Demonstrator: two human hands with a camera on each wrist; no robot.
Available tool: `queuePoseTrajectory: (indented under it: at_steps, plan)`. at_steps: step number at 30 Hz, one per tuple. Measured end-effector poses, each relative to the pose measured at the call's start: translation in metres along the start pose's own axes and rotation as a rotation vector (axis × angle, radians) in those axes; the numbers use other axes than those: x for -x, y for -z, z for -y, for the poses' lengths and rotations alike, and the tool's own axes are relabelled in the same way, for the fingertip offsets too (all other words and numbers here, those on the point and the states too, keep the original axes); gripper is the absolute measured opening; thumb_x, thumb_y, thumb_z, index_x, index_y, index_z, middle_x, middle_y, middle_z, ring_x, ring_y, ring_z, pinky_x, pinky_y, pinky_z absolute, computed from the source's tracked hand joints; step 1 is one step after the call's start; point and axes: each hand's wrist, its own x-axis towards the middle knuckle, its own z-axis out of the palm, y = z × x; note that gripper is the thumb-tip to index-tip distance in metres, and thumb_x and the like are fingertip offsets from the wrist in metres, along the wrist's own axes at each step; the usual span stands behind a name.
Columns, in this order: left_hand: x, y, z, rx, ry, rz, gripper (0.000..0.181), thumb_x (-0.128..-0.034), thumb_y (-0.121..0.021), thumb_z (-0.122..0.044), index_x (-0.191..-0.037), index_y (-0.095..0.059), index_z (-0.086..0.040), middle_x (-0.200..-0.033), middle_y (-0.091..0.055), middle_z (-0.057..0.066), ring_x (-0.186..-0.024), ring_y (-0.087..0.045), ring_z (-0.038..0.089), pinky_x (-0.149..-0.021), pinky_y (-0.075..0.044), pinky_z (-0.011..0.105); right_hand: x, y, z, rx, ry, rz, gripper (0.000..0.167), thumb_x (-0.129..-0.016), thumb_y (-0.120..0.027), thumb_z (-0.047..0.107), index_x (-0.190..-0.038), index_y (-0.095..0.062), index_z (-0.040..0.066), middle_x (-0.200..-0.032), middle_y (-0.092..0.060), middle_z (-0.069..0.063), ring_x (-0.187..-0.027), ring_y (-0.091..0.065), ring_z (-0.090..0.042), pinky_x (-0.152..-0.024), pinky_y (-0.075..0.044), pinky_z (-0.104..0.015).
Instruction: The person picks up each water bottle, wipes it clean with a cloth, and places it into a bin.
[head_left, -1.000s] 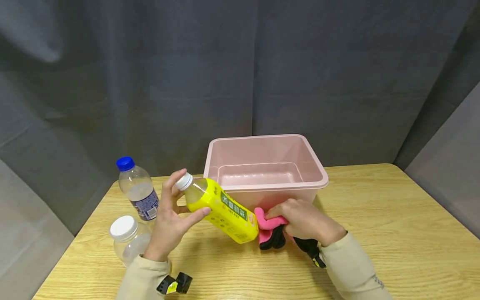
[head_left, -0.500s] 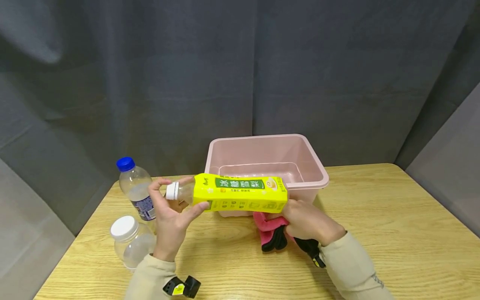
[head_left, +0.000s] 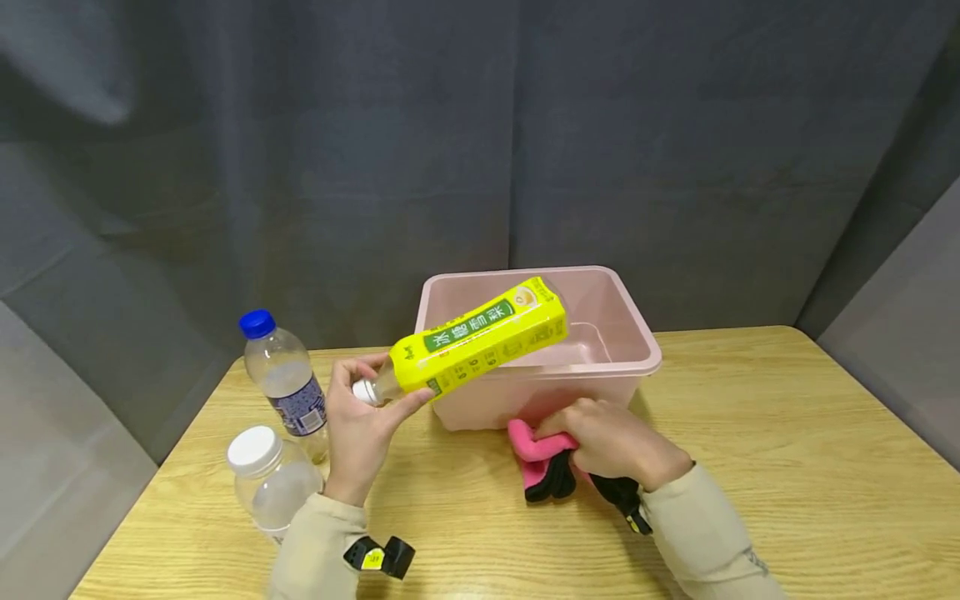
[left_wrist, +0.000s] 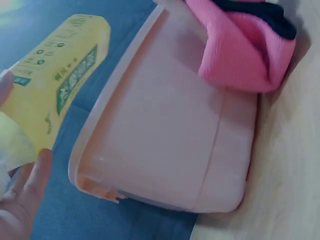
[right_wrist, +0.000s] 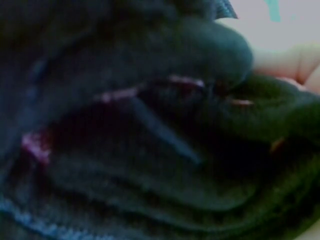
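In the head view my left hand (head_left: 367, 425) grips a yellow-labelled drink bottle (head_left: 480, 337) near its white-capped neck. The bottle is tilted, its base up to the right over the front rim of a pink plastic bin (head_left: 540, 400). My right hand (head_left: 600, 437) holds a bunched pink-and-black glove (head_left: 536, 454) in front of the bin, low over the table. The left wrist view shows the bottle (left_wrist: 65, 75) beside the bin's rim, with the glove (left_wrist: 245, 55) against the bin's front wall. Dark glove fabric (right_wrist: 150, 165) fills the right wrist view, blurred.
A clear bottle with a blue cap (head_left: 288, 375) stands on the left of the wooden table (head_left: 787, 450). Nearer me is a clear jar with a white lid (head_left: 270, 475); my left forearm partly covers it. A dark curtain (head_left: 675, 150) hangs behind the table.
The yellow bottle has swung from base-down, through level, to base-up, rising over the bin's front rim with my left hand. My right hand and the glove have stayed nearly still.
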Motion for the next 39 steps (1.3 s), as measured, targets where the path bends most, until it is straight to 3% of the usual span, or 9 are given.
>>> queuePoseTrajectory:
  at_steps: [6,10,14,19,22,25,28,33,39]
  plan:
    - [-0.018,-0.013,0.001,-0.078,0.063,0.002,0.052,-0.0704,-0.092,0.001,-0.087,-0.042,-0.003,-0.121,-0.062,0.016,-0.115,-0.054,0.024,-0.082,-0.046,0.019,0.000,0.000,0.001,0.012,-0.017,-0.002,0.054,-0.063,-0.062,-0.020,-0.095,-0.077,0.022,-0.086,-0.066,0.015,-0.076,-0.057,-0.008,-0.069,-0.049,-0.029]
    - [-0.031,-0.020,0.002,-0.126,0.053,0.001,0.050,-0.0698,-0.093,-0.003,-0.077,-0.044,-0.003,-0.115,-0.065,0.015,-0.114,-0.057,0.027,-0.095,-0.047,0.030,0.000,-0.001,0.001,0.010,-0.012,-0.009,0.054,-0.064,-0.063,-0.021,-0.094,-0.077,0.021,-0.086,-0.066,0.015,-0.076,-0.057,-0.009,-0.070,-0.049,-0.029]
    - [-0.042,-0.023,0.006,-0.165,0.053,0.022,0.051,-0.0694,-0.094,-0.004,-0.067,-0.043,-0.005,-0.111,-0.065,0.016,-0.111,-0.058,0.029,-0.098,-0.047,0.040,-0.001,-0.002,0.001,0.010,-0.012,-0.008,0.053,-0.065,-0.064,-0.021,-0.094,-0.078,0.021,-0.087,-0.067,0.016,-0.077,-0.057,-0.009,-0.070,-0.049,-0.029]
    - [-0.055,-0.025,0.006,-0.219,0.096,0.059,0.051,-0.0702,-0.093,-0.005,-0.065,-0.043,-0.007,-0.117,-0.065,0.016,-0.114,-0.058,0.031,-0.102,-0.046,0.042,0.000,-0.003,0.000,0.015,-0.011,-0.005,0.052,-0.066,-0.064,-0.021,-0.094,-0.077,0.021,-0.087,-0.066,0.015,-0.077,-0.057,-0.009,-0.070,-0.049,-0.029]
    - [-0.063,-0.027,0.005,-0.258,0.089,0.074,0.049,-0.0695,-0.093,-0.005,-0.066,-0.044,-0.007,-0.116,-0.065,0.016,-0.114,-0.058,0.031,-0.102,-0.047,0.041,0.000,-0.002,0.000,0.015,-0.007,-0.004,0.053,-0.066,-0.064,-0.021,-0.094,-0.077,0.022,-0.086,-0.066,0.015,-0.077,-0.057,-0.008,-0.070,-0.049,-0.029]
    - [-0.069,-0.029,0.001,-0.307,0.059,0.085,0.046,-0.0690,-0.094,-0.006,-0.073,-0.048,-0.005,-0.113,-0.066,0.016,-0.110,-0.058,0.031,-0.097,-0.048,0.041,0.001,-0.002,0.000,0.013,-0.005,-0.005,0.055,-0.065,-0.063,-0.021,-0.095,-0.077,0.023,-0.087,-0.066,0.015,-0.077,-0.058,-0.008,-0.071,-0.050,-0.030]
    - [-0.073,-0.032,-0.006,-0.353,0.028,0.094,0.043,-0.0699,-0.094,-0.009,-0.090,-0.055,-0.003,-0.111,-0.064,0.016,-0.101,-0.058,0.031,-0.086,-0.050,0.040,0.001,-0.002,0.000,0.010,-0.010,-0.005,0.056,-0.064,-0.063,-0.021,-0.095,-0.078,0.023,-0.088,-0.067,0.015,-0.079,-0.059,-0.008,-0.072,-0.051,-0.031]
    - [-0.080,-0.040,-0.014,-0.396,-0.055,0.111,0.061,-0.0713,-0.093,-0.007,-0.120,-0.056,-0.001,-0.111,-0.058,0.016,-0.086,-0.055,0.029,-0.072,-0.052,0.037,0.001,-0.002,-0.001,0.018,-0.008,-0.005,0.055,-0.065,-0.063,-0.020,-0.095,-0.078,0.023,-0.088,-0.067,0.016,-0.079,-0.059,-0.008,-0.073,-0.051,-0.032]
    - [-0.095,-0.056,-0.014,-0.456,-0.136,0.171,0.071,-0.0743,-0.090,-0.001,-0.133,-0.050,-0.002,-0.120,-0.056,0.018,-0.105,-0.056,0.031,-0.089,-0.055,0.039,0.000,-0.004,-0.002,0.020,-0.012,0.013,0.054,-0.066,-0.064,-0.020,-0.097,-0.078,0.022,-0.089,-0.068,0.016,-0.080,-0.059,-0.009,-0.074,-0.052,-0.031]
